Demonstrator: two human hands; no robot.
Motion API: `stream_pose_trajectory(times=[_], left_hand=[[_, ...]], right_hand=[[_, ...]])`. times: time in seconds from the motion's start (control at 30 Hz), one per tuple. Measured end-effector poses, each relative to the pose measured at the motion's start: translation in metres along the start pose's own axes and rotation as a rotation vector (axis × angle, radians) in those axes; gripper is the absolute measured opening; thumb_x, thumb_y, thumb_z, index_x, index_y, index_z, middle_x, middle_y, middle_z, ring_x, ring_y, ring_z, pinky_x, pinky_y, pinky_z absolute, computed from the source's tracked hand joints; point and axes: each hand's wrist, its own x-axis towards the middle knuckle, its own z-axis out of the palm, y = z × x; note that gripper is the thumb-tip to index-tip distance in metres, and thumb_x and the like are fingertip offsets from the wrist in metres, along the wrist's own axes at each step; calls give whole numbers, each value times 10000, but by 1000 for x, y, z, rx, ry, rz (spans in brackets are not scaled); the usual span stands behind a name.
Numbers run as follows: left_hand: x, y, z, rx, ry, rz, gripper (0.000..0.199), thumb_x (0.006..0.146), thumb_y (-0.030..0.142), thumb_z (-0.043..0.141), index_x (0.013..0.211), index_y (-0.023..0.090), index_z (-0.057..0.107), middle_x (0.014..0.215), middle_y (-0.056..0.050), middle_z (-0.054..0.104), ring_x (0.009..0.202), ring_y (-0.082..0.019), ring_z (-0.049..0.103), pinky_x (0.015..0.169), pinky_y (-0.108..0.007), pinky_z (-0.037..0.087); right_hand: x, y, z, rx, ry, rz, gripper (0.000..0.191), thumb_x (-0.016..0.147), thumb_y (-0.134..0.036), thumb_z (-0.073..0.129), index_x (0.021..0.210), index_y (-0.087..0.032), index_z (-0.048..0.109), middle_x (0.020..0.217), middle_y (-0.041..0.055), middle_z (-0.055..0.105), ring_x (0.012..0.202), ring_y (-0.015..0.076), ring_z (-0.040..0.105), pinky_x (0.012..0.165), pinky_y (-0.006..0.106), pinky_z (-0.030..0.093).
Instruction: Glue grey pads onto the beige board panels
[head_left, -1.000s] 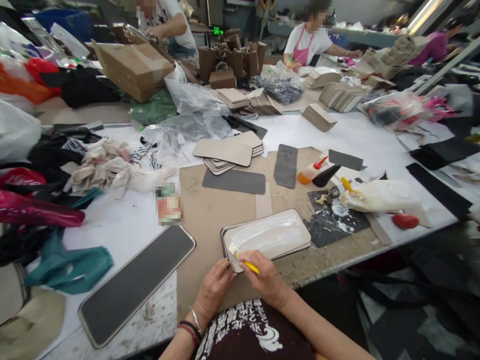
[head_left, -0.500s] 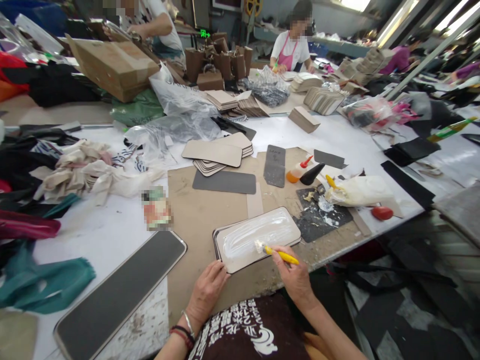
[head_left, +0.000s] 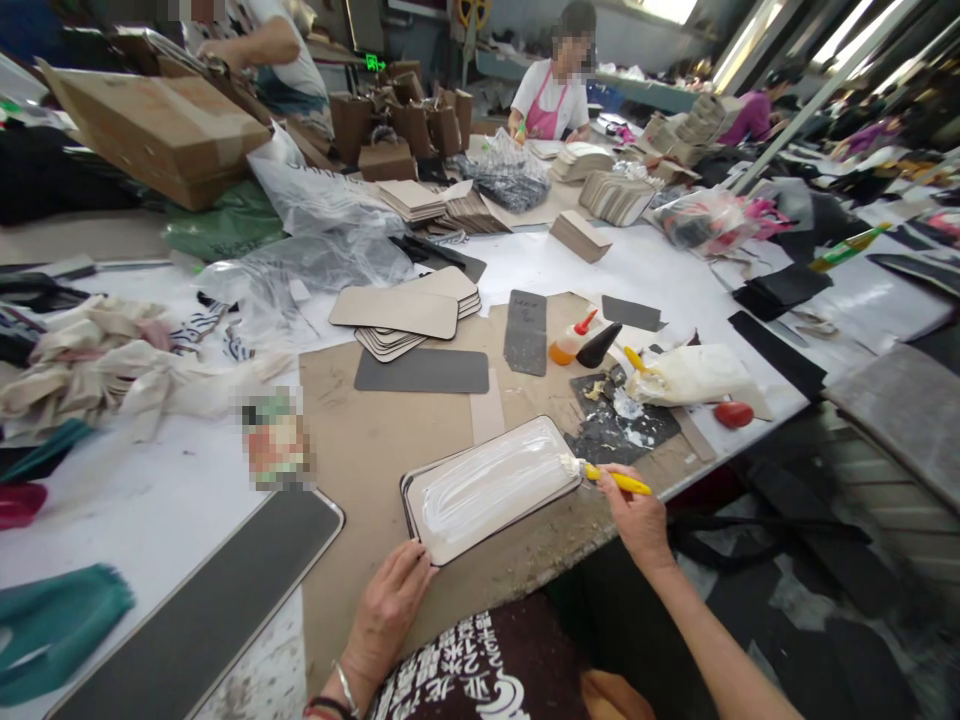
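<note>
On board (head_left: pixel 491 488), right end — brush (head_left: pixel 604 476) in right hand (head_left: pixel 639 518); earlier, left end.

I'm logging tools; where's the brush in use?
Right of centre in the head view, the brush is in the right hand, its bristles at the right end of the white-smeared panel.
</note>
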Motion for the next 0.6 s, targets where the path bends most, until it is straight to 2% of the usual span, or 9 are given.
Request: stream_pose_trajectory(times=[0.07,0.2,0.37,0.47,0.6], left_hand=[[1,1,-1,3,-3,-3,163,870,195,464,891,163,623,897,-50,633,896,-151,606,818,-280,548],[4,4,-4,-4,-27,-24,173,875,188,453,904,169,622,913,-50,636,913,-148,605,829,-283,550],[5,8,-6,-5,-52,-62,180,879,176,438,919,153,612,919,-59,637,935,-151,605,834,-287,553],[5,9,-6,-16,-61,-97,174,874,168,448,931,151,612,926,-62,635,944,-152,603,834,-289,554],[4,9,-5,-6,-73,-97,166,869,160,457,930,141,609,926,-69,630,947,-161,599,838,-301,551]], right_hand=[[7,-1,-4,2,-11,-9,360,817,-515,469,857,-179,590,839,60,640,744,187,622,719,311,484],[11,-12,6,62,-81,-47,332,840,-479,460,896,-177,586,889,66,632,784,183,621,746,309,487],[11,-25,16,-27,-86,-123,322,841,-471,461,866,-177,591,863,75,637,813,207,612,791,342,473],[-1,-54,31,67,-180,-211,261,850,-415,477,869,-186,601,854,76,645,808,197,607,784,328,480],[-29,-111,73,312,-396,-269,175,873,-309,467,884,-195,599,847,61,641,820,172,599,753,289,491]])
